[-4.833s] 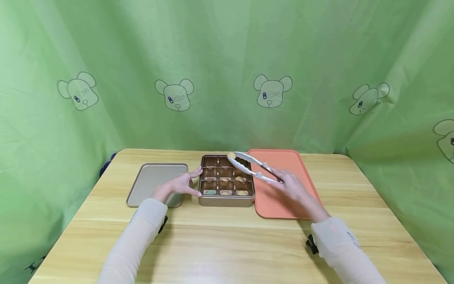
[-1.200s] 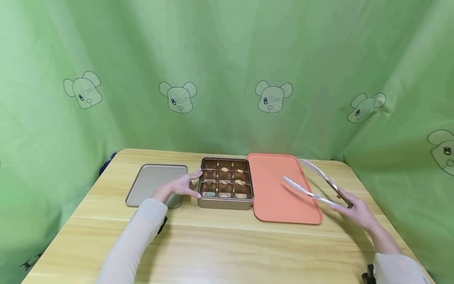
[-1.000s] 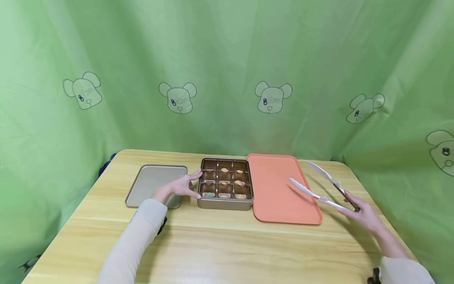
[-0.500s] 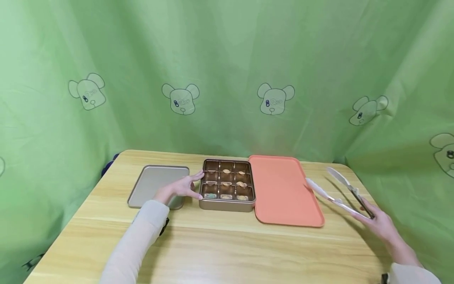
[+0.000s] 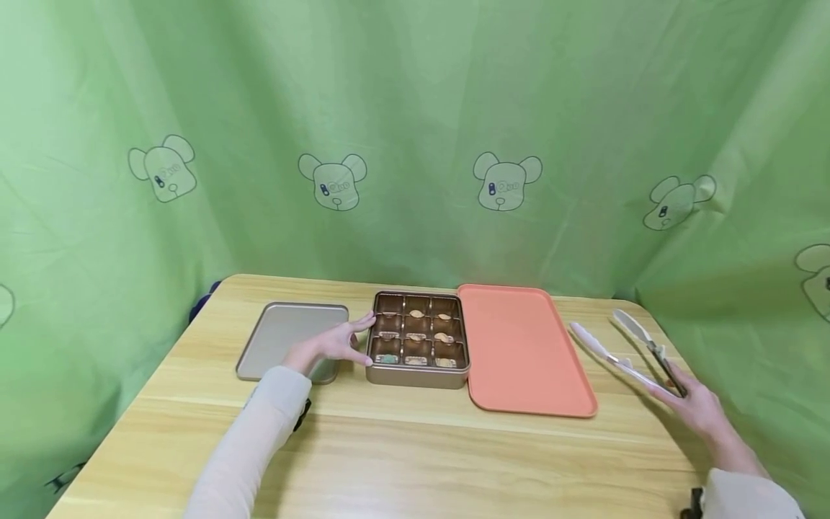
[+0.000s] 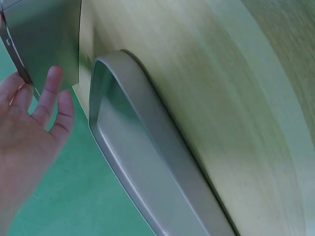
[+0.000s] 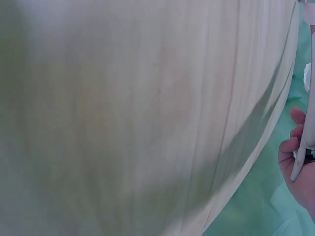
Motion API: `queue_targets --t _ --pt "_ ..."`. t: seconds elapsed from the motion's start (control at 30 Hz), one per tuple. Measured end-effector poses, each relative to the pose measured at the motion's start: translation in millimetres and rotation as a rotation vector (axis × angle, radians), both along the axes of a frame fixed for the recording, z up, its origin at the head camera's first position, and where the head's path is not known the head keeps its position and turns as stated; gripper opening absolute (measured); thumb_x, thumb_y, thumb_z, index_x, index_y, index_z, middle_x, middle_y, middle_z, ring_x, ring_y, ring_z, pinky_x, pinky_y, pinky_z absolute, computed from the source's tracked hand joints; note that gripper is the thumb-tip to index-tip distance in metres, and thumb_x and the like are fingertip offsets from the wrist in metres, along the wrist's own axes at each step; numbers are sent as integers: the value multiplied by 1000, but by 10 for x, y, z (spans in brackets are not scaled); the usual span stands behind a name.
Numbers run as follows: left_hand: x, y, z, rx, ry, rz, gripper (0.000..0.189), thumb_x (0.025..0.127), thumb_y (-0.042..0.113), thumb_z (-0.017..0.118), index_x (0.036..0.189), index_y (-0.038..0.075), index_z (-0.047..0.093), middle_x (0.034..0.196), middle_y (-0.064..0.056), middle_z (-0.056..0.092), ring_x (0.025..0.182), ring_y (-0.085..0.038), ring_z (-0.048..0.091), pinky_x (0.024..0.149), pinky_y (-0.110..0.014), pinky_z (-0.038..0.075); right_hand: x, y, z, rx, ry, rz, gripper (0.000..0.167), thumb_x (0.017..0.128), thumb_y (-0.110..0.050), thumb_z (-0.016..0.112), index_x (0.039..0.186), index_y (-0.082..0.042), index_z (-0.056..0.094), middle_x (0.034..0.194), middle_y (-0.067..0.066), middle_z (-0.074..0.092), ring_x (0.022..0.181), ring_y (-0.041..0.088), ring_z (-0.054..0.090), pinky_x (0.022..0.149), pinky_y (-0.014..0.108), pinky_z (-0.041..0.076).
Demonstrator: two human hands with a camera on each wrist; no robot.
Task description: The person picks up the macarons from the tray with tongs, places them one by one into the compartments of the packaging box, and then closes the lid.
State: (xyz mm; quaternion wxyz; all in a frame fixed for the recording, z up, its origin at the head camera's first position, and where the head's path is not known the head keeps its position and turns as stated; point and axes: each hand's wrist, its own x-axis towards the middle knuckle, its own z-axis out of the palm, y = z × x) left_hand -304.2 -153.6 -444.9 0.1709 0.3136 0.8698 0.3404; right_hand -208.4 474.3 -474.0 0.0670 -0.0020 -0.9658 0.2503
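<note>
In the head view a metal tin with a brown divided insert stands on the table, wrapped biscuits visible in several of its compartments. My left hand rests against the tin's left side, thumb and fingers spread along its edge; the left wrist view shows the same hand with fingertips at the tin's wall. My right hand grips a pair of tongs by the handles at the table's right side. The tongs' arms are spread apart with nothing between the tips. In the right wrist view the hand is partly cut off.
A shallow metal lid lies left of the tin, partly under my left arm. An orange tray lies just right of the tin, between it and the tongs. A green curtain hangs behind the wooden table.
Earlier the tongs pinched a biscuit above the tin. They have since let it go, spread, moved right past the orange tray and lowered. My left hand has stayed at the tin.
</note>
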Motion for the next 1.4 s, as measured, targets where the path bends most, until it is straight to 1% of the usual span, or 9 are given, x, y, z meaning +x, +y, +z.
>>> queue_targets --t 0.4,0.73,0.87,1.0,1.03,1.1,1.23,1.27,1.4 --pt "-38 -1 -26 3 -32 19 93 75 20 73 143 -2 13 150 -22 -1 134 -45 8 108 -58 11 -280 -132 -75 35 -60 38 75 92 -35 50 135 15 17 118 51 30 103 67 32 81 69 33" --pt "-37 -2 -34 0 -14 6 92 76 21 72 143 -3 14 150 -22 0 129 -45 25 108 -56 16 -303 -64 -71 26 -138 59 79 90 -39 53 138 11 13 121 52 24 107 66 28 86 69 30" --pt "-44 -6 -27 -12 -18 2 92 76 22 72 143 -3 14 150 -22 -1 97 -34 53 103 -49 32 -292 -33 -71 24 -146 70 80 89 -37 55 138 11 13 120 53 23 107 66 27 86 68 30" --pt "-47 -13 -3 -14 -18 10 93 76 22 72 143 -2 13 150 -21 -1 72 -21 52 91 -41 42 -311 -13 -72 23 -168 67 82 89 -38 56 139 10 11 121 53 21 109 65 26 88 68 29" --pt "-45 -15 3 -16 -23 15 93 76 22 72 143 -2 13 150 -20 -2 72 -23 52 89 -41 43 -314 -9 -73 23 -171 69 83 88 -38 56 139 9 11 122 53 21 109 65 26 88 68 29" --pt "-42 -16 10 -16 -22 15 92 76 21 72 143 -1 14 150 -20 -1 94 -32 54 98 -45 37 -311 3 -81 37 -165 78 82 88 -38 58 138 10 13 121 52 22 109 65 27 87 68 30" --pt "-31 -12 11 -25 -28 10 92 76 22 72 144 0 14 151 -19 -1 132 -42 22 110 -53 15 -278 29 -97 63 -175 89 83 87 -38 58 137 10 13 120 53 23 106 66 30 84 67 33" --pt "-30 -10 11 -26 -29 8 92 76 23 72 144 0 14 151 -19 -1 135 -41 16 110 -54 11 -272 35 -102 69 -172 90 83 87 -38 59 137 10 13 120 53 23 106 66 31 83 67 35" --pt "-28 -7 13 -20 -37 14 93 76 22 72 144 -1 14 150 -20 -1 110 -38 48 108 -52 22 -273 48 -110 71 -186 91 84 87 -41 58 138 8 12 120 53 23 105 67 30 82 68 34"
